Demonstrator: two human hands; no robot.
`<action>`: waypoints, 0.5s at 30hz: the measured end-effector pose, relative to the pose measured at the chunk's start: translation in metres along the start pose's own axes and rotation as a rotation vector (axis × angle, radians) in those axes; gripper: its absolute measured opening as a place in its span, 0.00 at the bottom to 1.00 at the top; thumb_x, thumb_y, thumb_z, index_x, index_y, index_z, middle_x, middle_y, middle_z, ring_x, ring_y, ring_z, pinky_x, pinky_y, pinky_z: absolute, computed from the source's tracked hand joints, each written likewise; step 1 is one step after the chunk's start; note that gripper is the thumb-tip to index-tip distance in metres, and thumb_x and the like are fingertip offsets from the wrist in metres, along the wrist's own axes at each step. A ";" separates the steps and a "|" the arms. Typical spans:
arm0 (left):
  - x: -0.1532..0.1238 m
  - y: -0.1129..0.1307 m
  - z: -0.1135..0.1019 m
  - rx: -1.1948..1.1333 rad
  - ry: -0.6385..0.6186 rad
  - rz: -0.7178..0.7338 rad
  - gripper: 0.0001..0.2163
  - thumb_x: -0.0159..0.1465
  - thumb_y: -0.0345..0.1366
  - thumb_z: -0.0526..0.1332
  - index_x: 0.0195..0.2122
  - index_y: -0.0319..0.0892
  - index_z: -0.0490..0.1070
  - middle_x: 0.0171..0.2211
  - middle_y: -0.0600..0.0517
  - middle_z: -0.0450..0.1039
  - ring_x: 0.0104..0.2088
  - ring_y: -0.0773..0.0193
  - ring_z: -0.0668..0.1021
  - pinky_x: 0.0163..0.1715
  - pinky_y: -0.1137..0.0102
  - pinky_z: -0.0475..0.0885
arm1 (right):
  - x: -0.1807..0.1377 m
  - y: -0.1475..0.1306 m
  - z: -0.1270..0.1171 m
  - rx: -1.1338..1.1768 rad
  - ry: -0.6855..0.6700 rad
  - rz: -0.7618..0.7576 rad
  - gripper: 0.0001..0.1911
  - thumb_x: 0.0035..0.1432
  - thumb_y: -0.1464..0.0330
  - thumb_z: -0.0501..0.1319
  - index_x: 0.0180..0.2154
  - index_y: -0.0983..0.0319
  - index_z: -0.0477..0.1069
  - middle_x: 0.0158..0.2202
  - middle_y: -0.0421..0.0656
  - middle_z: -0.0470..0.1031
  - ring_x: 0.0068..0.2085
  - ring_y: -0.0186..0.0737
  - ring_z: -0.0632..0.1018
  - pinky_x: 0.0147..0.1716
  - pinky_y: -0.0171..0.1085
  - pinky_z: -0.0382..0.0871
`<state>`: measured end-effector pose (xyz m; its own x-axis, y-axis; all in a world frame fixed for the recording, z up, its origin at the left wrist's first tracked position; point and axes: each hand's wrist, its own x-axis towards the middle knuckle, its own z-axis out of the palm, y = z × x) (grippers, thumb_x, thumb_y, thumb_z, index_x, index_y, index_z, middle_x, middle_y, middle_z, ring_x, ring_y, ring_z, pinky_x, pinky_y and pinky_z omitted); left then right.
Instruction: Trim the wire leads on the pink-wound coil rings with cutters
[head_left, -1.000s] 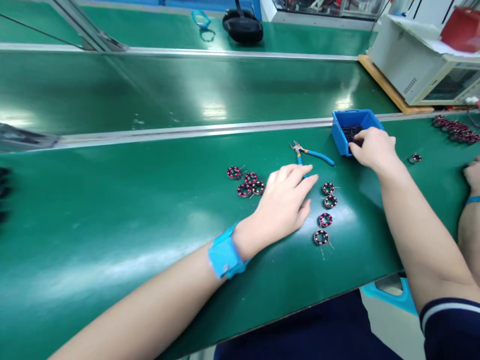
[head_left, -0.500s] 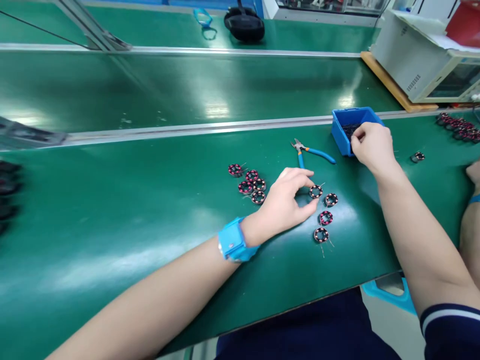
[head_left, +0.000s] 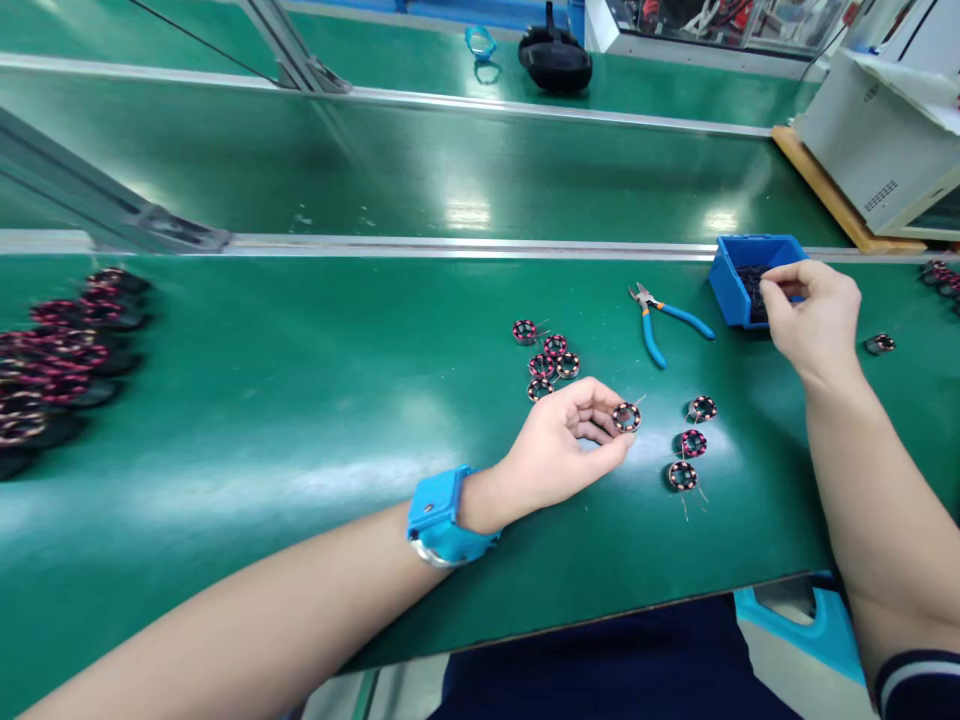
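Left hand [head_left: 559, 450], just right of centre: thumb and fingers closed on one small wire-wound ring [head_left: 627, 429], black with pale copper dots. The ring is held at the fingertips, on the hand's right side, open face turned towards the camera; a thin wire end is pointed to the upper right.

Right hand [head_left: 821, 315], right of frame: thumb and forefinger drawn together over the near edge of a blue rectangular plastic bin [head_left: 729, 290]; whether anything is pinched cannot be told. By this hand the bin is directly reached; from the left hand it is set well apart, up and to the right.

Thin dark pieces [head_left: 752, 284]: contained in the bin.

Cutting pliers with blue-and-orange handles [head_left: 649, 335]: laid splayed between the left hand and the bin.

Three wound rings [head_left: 691, 456]: lined in a column right of the left hand.

Five-ring cluster [head_left: 541, 377]: grouped just above the left hand, centre.

Heaped pink-and-black rings [head_left: 64, 365]: placed at far left, blurred.
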<state>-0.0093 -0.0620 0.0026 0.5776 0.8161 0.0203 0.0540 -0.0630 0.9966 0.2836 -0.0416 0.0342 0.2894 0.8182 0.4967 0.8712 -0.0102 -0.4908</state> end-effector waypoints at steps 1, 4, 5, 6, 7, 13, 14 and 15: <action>0.001 0.001 0.000 -0.014 0.005 -0.009 0.09 0.53 0.30 0.66 0.35 0.36 0.69 0.31 0.50 0.75 0.28 0.71 0.77 0.30 0.77 0.75 | -0.009 -0.016 -0.001 0.174 0.014 0.066 0.06 0.55 0.66 0.62 0.34 0.61 0.73 0.32 0.47 0.78 0.31 0.43 0.77 0.30 0.43 0.72; 0.000 0.003 0.002 -0.033 0.022 -0.014 0.09 0.53 0.30 0.65 0.35 0.36 0.70 0.31 0.51 0.75 0.27 0.72 0.76 0.29 0.78 0.74 | -0.044 -0.067 0.002 0.667 -0.259 0.237 0.06 0.52 0.65 0.66 0.31 0.60 0.74 0.26 0.41 0.77 0.26 0.37 0.76 0.23 0.35 0.70; -0.001 0.003 0.002 -0.033 0.027 -0.013 0.09 0.53 0.30 0.65 0.35 0.36 0.70 0.31 0.50 0.75 0.27 0.72 0.76 0.29 0.77 0.74 | -0.055 -0.082 0.005 0.741 -0.337 0.281 0.07 0.51 0.64 0.67 0.30 0.60 0.74 0.24 0.40 0.76 0.25 0.35 0.76 0.22 0.34 0.70; -0.001 0.003 0.002 -0.031 0.032 -0.013 0.09 0.53 0.30 0.65 0.35 0.36 0.70 0.31 0.50 0.75 0.27 0.71 0.77 0.28 0.77 0.74 | -0.064 -0.093 0.008 0.797 -0.401 0.320 0.08 0.49 0.64 0.69 0.29 0.61 0.75 0.24 0.40 0.76 0.24 0.34 0.75 0.22 0.34 0.70; -0.001 0.003 0.002 -0.027 0.036 -0.015 0.09 0.53 0.30 0.65 0.35 0.36 0.70 0.30 0.50 0.75 0.27 0.71 0.77 0.28 0.77 0.74 | -0.071 -0.101 0.011 0.836 -0.434 0.351 0.09 0.47 0.64 0.70 0.29 0.61 0.75 0.24 0.40 0.76 0.24 0.34 0.75 0.22 0.34 0.71; 0.001 0.002 0.002 -0.001 0.042 -0.018 0.09 0.53 0.31 0.65 0.35 0.36 0.69 0.29 0.50 0.76 0.27 0.69 0.77 0.26 0.76 0.74 | -0.074 -0.099 0.018 0.874 -0.441 0.400 0.08 0.49 0.66 0.70 0.30 0.62 0.75 0.23 0.39 0.76 0.23 0.31 0.74 0.23 0.32 0.71; 0.001 0.002 0.002 -0.001 0.041 -0.013 0.09 0.53 0.31 0.65 0.35 0.36 0.70 0.29 0.50 0.75 0.27 0.69 0.77 0.26 0.76 0.73 | -0.073 -0.097 0.017 0.870 -0.443 0.397 0.08 0.49 0.66 0.70 0.30 0.62 0.75 0.23 0.39 0.76 0.23 0.31 0.74 0.24 0.32 0.71; 0.001 0.002 0.003 -0.001 0.039 -0.010 0.09 0.53 0.31 0.65 0.35 0.36 0.70 0.29 0.50 0.75 0.27 0.70 0.77 0.26 0.77 0.73 | -0.073 -0.096 0.017 0.868 -0.446 0.394 0.07 0.49 0.67 0.70 0.30 0.62 0.74 0.24 0.39 0.76 0.23 0.30 0.74 0.24 0.32 0.71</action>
<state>-0.0065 -0.0627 0.0048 0.5448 0.8385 0.0134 0.0589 -0.0542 0.9968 0.1721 -0.0906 0.0330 0.1642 0.9859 -0.0314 0.1131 -0.0505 -0.9923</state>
